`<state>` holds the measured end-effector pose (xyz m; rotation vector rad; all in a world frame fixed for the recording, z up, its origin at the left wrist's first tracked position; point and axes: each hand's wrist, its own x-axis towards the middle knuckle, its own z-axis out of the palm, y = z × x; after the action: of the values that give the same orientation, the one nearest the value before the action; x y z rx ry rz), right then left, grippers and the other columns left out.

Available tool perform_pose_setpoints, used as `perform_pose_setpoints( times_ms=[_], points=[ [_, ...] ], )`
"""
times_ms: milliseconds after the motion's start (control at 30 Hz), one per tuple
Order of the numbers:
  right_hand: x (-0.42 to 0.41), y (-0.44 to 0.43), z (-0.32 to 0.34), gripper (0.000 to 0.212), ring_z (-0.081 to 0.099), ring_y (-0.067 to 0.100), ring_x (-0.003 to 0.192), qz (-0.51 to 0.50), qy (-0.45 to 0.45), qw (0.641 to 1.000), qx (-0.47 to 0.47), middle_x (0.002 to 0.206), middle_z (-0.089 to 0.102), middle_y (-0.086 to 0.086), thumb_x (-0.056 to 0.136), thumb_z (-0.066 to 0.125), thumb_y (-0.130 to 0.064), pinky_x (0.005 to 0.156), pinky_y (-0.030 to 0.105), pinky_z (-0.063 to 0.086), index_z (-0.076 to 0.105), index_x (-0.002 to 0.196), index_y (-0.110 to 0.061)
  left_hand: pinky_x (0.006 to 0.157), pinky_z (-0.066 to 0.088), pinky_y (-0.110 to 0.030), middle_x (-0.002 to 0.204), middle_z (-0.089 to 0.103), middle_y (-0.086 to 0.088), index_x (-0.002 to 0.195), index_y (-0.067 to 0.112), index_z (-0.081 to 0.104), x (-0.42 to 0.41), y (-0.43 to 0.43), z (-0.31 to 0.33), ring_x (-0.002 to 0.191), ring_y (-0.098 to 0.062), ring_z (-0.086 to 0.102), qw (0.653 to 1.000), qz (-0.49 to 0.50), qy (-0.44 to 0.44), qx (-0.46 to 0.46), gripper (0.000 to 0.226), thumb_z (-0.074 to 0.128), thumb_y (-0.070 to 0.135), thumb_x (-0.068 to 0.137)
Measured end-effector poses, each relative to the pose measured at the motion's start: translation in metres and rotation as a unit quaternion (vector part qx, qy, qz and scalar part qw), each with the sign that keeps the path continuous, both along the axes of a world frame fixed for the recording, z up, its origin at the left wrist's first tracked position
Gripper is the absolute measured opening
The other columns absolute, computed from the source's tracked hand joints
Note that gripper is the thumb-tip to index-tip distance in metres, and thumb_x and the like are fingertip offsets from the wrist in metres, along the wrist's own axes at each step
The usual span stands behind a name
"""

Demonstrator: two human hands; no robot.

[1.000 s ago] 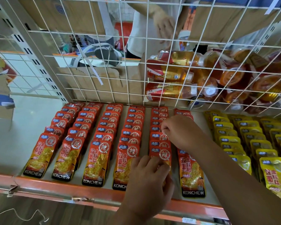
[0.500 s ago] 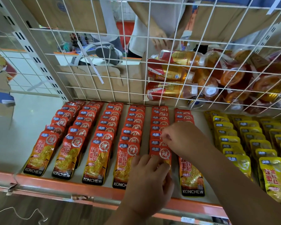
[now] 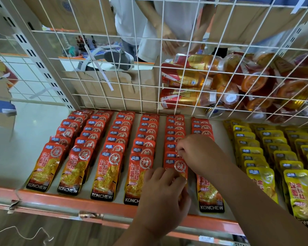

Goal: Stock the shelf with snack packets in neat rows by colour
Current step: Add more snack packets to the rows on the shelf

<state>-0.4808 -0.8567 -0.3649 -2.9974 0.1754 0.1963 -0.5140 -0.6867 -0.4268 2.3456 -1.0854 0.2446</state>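
Open over the bare pale shelf board (image 3: pixel 14 148) left of the red foil packet rows (image 3: pixel 119 139); tight between these and the yellow foil packet rows (image 3: pixel 274 148); blocked behind by white wire grid (image 3: pixel 114 95).

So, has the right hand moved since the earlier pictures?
Yes. The right hand slid slightly toward the orange front rail, uncovering more of the sixth red row behind it.

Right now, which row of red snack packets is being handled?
The fifth red foil packet row from the left: the left hand covers its front packet, the right hand pinches one behind.
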Motion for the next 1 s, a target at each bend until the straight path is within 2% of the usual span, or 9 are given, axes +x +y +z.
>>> perform_pose_setpoints(
  times_ms=[233,300,367,433,500,633,833,933,1000],
  points=[
    [0.0,0.003,0.002,0.025,0.064,0.022,0.08,-0.013,0.014,1.0,0.001,0.087,0.066,0.002,0.102,0.044,-0.024,0.072,0.039,0.055,0.067,0.095,-0.02,0.082,0.036,-0.03,0.096,0.065,0.012,0.091,0.027,0.068,0.0,0.0,0.001,0.088,-0.01,0.056,1.0,-0.006,-0.004,-0.004,0.013,0.065,0.038,0.085],
    [0.007,0.005,0.006,0.02,0.065,0.022,0.092,-0.018,0.07,0.997,0.001,0.102,0.069,0.003,0.102,0.049,-0.026,0.083,0.039,0.055,0.068,0.106,-0.018,0.08,0.034,-0.03,0.091,0.065,0.011,0.086,0.026,0.068,0.001,-0.001,0.001,0.083,-0.011,0.055,1.0,-0.008,-0.013,-0.01,0.01,0.065,0.035,0.084],
    [0.016,0.007,0.012,0.026,0.064,0.022,0.108,-0.022,0.15,0.988,0.0,0.121,0.066,0.005,0.1,0.058,-0.026,0.1,0.038,0.051,0.065,0.123,-0.016,0.079,0.035,-0.031,0.087,0.064,0.011,0.083,0.026,0.068,0.002,-0.002,0.001,0.08,-0.011,0.055,1.0,-0.009,-0.015,-0.011,0.009,0.065,0.034,0.084],
    [0.018,0.006,0.011,0.031,0.062,0.022,0.115,-0.027,0.164,0.986,0.012,0.128,0.064,0.005,0.099,0.06,-0.026,0.106,0.038,0.048,0.063,0.128,-0.016,0.079,0.034,-0.03,0.086,0.064,0.012,0.081,0.026,0.068,0.002,-0.001,0.002,0.079,-0.01,0.055,1.0,-0.009,-0.012,-0.01,0.01,0.065,0.034,0.085],
    [0.013,0.005,0.008,0.025,0.062,0.02,0.112,-0.026,0.138,0.99,0.011,0.125,0.065,0.003,0.099,0.059,-0.027,0.104,0.036,0.049,0.065,0.122,-0.019,0.08,0.032,-0.029,0.084,0.064,0.013,0.079,0.026,0.067,0.001,-0.001,0.002,0.079,-0.008,0.055,1.0,-0.01,-0.009,-0.007,0.01,0.064,0.034,0.085],
    [0.002,0.003,0.0,0.01,0.063,0.012,0.094,-0.02,0.035,0.999,0.019,0.106,0.068,-0.005,0.098,0.059,-0.028,0.09,0.027,0.051,0.068,0.099,-0.025,0.078,0.031,-0.03,0.083,0.063,0.012,0.079,0.025,0.066,0.001,-0.001,0.001,0.077,-0.009,0.054,1.0,-0.015,-0.008,-0.006,0.01,0.065,0.033,0.085],
    [0.002,0.001,0.0,0.011,0.062,0.014,0.1,-0.022,0.026,0.998,0.047,0.112,0.066,-0.004,0.098,0.06,-0.028,0.093,0.026,0.049,0.068,0.104,-0.024,0.08,0.03,-0.028,0.084,0.063,0.012,0.08,0.026,0.066,0.001,-0.001,0.0,0.078,-0.008,0.054,1.0,-0.017,-0.005,-0.004,0.01,0.064,0.034,0.085],
    [-0.002,0.0,-0.001,0.011,0.06,0.012,0.097,-0.018,-0.013,0.999,0.05,0.108,0.062,-0.005,0.098,0.058,-0.03,0.087,0.024,0.049,0.067,0.095,-0.026,0.081,0.03,-0.028,0.087,0.063,0.012,0.082,0.026,0.066,0.0,-0.001,-0.001,0.081,-0.009,0.053,1.0,-0.018,-0.007,-0.008,0.009,0.064,0.034,0.085],
    [-0.004,0.001,-0.001,0.016,0.055,0.014,0.104,-0.014,-0.05,0.997,0.048,0.111,0.057,-0.005,0.1,0.055,-0.032,0.092,0.029,0.049,0.069,0.098,-0.025,0.084,0.031,-0.027,0.094,0.064,0.012,0.088,0.026,0.068,0.0,0.0,-0.001,0.089,-0.009,0.053,1.0,-0.014,-0.006,-0.011,0.011,0.065,0.036,0.085]
  ],
)
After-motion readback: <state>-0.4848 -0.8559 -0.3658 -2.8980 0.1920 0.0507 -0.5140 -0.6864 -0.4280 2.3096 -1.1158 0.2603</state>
